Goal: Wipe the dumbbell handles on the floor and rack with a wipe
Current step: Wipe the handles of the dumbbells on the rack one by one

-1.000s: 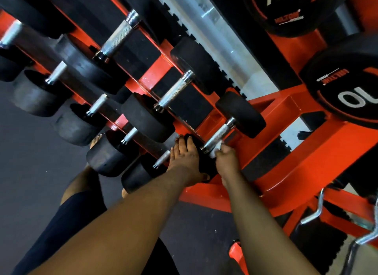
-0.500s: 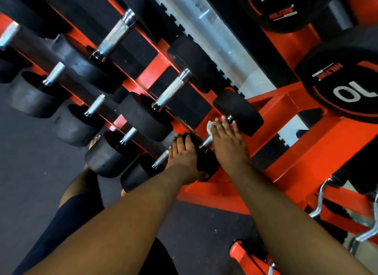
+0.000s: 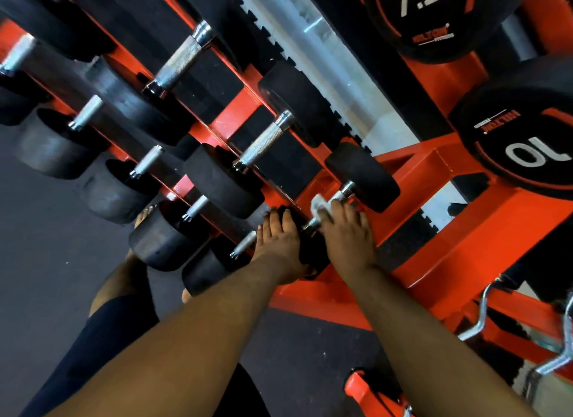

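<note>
Her right hand (image 3: 347,230) pinches a small white wipe (image 3: 319,204) round the knurled steel dumbbell handle (image 3: 336,199) on the orange steel rack (image 3: 434,181); left hand (image 3: 279,240) lies flat, fingers straight, on that dumbbell's near black rubber head (image 3: 305,246), more dumbbells racked beyond.

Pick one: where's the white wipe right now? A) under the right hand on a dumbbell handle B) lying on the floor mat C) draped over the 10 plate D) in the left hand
A: the wipe peeks out from under the right hand, which is laid over the chrome dumbbell handle; the left hand rests on the dumbbell's near black head without any wipe.
</note>
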Demonstrator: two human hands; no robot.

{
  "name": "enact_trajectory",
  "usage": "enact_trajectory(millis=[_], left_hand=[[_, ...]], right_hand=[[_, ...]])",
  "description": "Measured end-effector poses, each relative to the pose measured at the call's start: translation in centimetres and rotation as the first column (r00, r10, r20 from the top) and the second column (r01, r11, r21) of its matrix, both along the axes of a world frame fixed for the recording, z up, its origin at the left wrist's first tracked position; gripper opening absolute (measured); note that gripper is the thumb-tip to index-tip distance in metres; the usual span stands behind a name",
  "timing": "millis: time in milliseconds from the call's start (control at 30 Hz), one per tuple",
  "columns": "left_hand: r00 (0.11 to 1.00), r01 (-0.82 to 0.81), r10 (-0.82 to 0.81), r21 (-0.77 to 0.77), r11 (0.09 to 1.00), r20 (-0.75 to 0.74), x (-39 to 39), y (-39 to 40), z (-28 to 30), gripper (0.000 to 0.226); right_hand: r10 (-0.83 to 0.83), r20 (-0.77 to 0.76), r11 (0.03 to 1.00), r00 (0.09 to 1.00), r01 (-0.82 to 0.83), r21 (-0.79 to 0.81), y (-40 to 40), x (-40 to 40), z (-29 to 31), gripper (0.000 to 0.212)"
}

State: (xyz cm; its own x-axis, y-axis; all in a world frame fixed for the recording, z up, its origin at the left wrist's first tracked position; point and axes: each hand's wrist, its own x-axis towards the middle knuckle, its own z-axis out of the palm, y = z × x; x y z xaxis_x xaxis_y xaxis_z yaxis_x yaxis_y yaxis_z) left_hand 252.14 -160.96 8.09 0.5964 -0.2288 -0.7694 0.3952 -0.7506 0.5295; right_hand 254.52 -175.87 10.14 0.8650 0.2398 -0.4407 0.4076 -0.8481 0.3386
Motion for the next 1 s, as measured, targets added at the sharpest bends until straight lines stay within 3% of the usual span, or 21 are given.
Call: enact_trajectory(millis=[67,300,467,633,800,933,1000], left_hand=[[1.000,0.008,-0.008,0.000,1.000,-0.001,0.0,0.0,0.0,0.145],[1.000,0.014,-0.015,-0.012,1.000,-0.004,-0.1,0.1,0.0,0.144],[1.000,0.005,-0.005,-0.022,1.000,0.001,-0.1,0.3,0.2,0.143],[1.000,0.014,-0.014,-0.010,1.000,-0.004,0.0,0.1,0.1,0.144],[1.000,0.000,0.000,-0.021,1.000,-0.013,0.0,0.2,0.3,0.144],[1.000,0.004,-0.004,-0.005,1.000,-0.017,0.0,0.1,0.0,0.145],[1.000,0.002,-0.002,-0.006,1.000,-0.017,0.0,0.1,0.0,0.146]], right_hand=[[-0.147,0.062,0.989,0.987,0.149,-0.025,0.5,0.3,0.2,0.048],[-0.379,0.129,0.926,0.917,0.376,0.043,0.1,1.1,-0.9,0.065],[-0.405,0.053,0.907,0.913,0.394,0.147,0.7,-0.4,-1.5,0.061],[-0.511,0.075,0.847,0.856,0.486,0.217,0.4,0.5,-1.8,0.062],[-0.435,0.042,0.885,0.900,0.418,0.208,1.3,-1.1,-1.5,0.055],[-0.386,0.148,0.921,0.911,0.370,0.124,0.1,1.1,-1.1,0.056],[-0.277,0.197,0.960,0.941,0.263,0.094,0.6,1.4,-1.2,0.047]])
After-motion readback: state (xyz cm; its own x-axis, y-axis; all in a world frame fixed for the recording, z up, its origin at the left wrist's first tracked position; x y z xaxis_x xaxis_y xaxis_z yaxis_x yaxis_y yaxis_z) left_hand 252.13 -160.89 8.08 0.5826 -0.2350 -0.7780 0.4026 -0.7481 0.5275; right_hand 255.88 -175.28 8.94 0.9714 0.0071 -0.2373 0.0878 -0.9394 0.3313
